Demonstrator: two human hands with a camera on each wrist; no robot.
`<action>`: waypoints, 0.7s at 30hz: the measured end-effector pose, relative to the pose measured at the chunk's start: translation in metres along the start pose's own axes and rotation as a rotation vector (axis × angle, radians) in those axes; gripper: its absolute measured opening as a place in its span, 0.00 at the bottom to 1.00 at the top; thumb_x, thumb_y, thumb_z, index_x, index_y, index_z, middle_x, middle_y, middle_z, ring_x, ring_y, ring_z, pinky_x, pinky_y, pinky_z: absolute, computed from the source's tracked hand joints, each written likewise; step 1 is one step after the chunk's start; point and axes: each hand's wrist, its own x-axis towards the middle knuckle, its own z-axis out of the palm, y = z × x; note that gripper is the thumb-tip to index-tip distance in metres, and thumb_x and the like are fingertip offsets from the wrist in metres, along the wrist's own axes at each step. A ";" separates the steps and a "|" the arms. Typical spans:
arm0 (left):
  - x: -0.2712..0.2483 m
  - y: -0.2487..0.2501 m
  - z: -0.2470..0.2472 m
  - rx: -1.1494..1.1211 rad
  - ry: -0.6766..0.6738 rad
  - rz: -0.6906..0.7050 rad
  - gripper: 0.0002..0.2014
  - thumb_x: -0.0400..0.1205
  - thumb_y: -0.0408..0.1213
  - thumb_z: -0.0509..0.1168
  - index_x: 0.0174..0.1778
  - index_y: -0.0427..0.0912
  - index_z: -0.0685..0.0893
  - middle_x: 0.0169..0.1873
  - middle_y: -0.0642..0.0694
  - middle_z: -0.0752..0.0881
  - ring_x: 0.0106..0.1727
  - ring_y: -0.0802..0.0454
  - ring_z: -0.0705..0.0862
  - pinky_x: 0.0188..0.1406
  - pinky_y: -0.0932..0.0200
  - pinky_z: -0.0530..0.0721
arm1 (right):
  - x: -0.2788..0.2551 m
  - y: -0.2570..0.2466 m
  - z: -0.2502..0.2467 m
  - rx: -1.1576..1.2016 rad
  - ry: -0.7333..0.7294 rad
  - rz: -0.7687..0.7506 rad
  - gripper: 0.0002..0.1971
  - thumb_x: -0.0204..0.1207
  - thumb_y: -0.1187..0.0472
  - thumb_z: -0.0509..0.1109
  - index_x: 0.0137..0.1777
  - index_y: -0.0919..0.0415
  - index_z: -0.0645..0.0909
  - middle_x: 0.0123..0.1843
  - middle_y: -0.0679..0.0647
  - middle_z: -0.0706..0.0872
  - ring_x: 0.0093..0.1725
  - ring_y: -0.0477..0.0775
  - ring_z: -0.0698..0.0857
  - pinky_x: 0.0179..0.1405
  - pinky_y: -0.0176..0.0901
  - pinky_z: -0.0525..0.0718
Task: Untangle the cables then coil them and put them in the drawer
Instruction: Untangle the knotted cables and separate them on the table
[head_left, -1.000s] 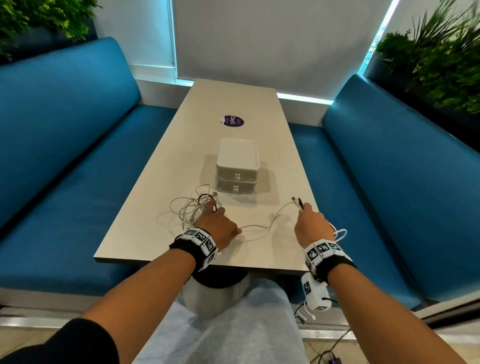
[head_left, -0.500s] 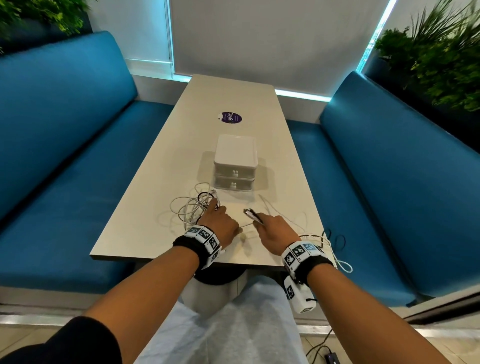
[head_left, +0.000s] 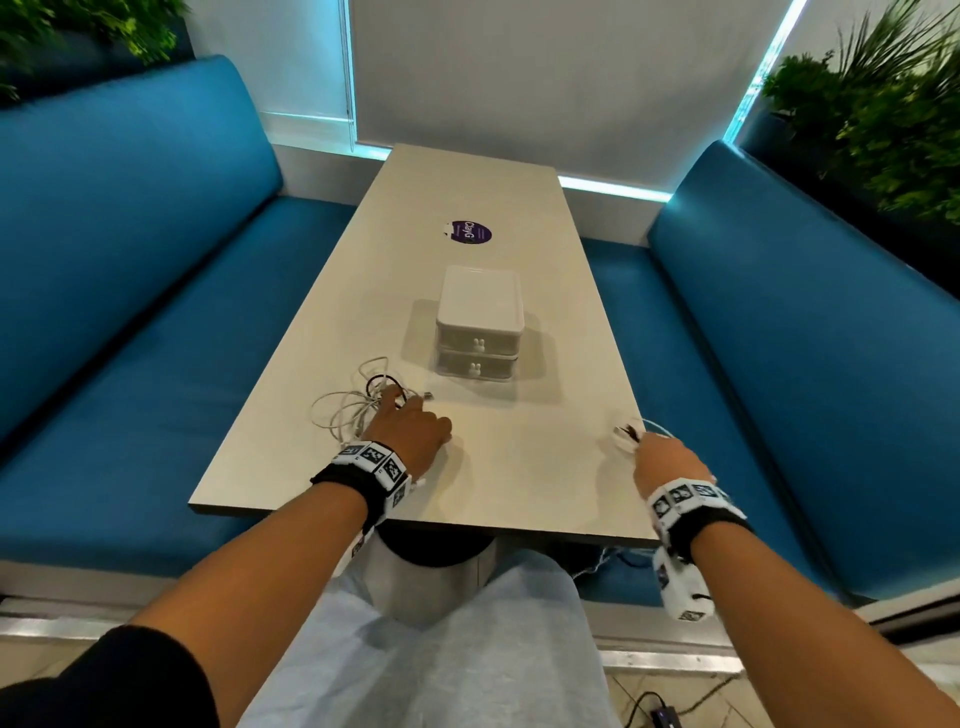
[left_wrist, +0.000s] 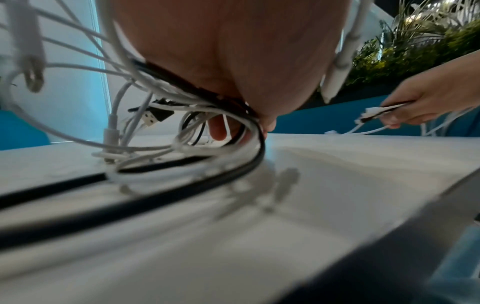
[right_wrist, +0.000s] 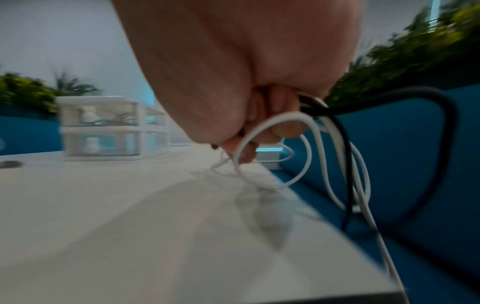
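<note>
A tangle of white and black cables (head_left: 353, 402) (left_wrist: 161, 148) lies on the table's near left. My left hand (head_left: 410, 423) sits over its right side and grips a bunch of its strands, as the left wrist view shows (left_wrist: 233, 98). At the table's right edge my right hand (head_left: 657, 460) (left_wrist: 415, 109) pinches white and black cable ends (head_left: 626, 431); their lengths (right_wrist: 324, 144) hang over the edge. The small white two-drawer unit (head_left: 478, 322) (right_wrist: 109, 127) stands mid-table with both drawers closed.
The beige table (head_left: 519, 478) is narrow, with blue benches on the left (head_left: 130, 364) and right (head_left: 779, 364). A purple sticker (head_left: 470, 232) lies beyond the drawers. Plants (head_left: 883, 119) stand behind the right bench. A dark cable and small box (head_left: 665, 719) lie on the floor.
My right hand came in beside the left hand, then swung back out to the table's right edge with cable ends in it. The left hand stayed on the tangle.
</note>
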 end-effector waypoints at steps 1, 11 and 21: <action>0.000 -0.004 0.002 -0.011 0.012 -0.006 0.15 0.85 0.36 0.54 0.62 0.55 0.79 0.55 0.52 0.87 0.71 0.44 0.72 0.75 0.33 0.52 | 0.000 0.011 -0.001 -0.011 -0.005 0.062 0.13 0.81 0.68 0.55 0.58 0.61 0.80 0.59 0.61 0.86 0.53 0.64 0.84 0.52 0.55 0.82; 0.003 0.014 0.003 -0.191 0.185 0.077 0.12 0.83 0.39 0.60 0.61 0.52 0.81 0.61 0.51 0.81 0.70 0.46 0.74 0.75 0.42 0.55 | -0.007 -0.042 0.006 0.201 0.151 -0.190 0.14 0.88 0.54 0.51 0.63 0.60 0.73 0.46 0.64 0.85 0.43 0.66 0.84 0.39 0.51 0.79; -0.012 -0.027 -0.013 -0.447 0.328 -0.019 0.17 0.89 0.47 0.50 0.60 0.47 0.82 0.61 0.50 0.81 0.62 0.46 0.79 0.65 0.47 0.68 | -0.009 -0.066 0.023 0.175 -0.022 -0.185 0.18 0.88 0.52 0.53 0.58 0.66 0.79 0.55 0.65 0.86 0.52 0.66 0.85 0.43 0.46 0.76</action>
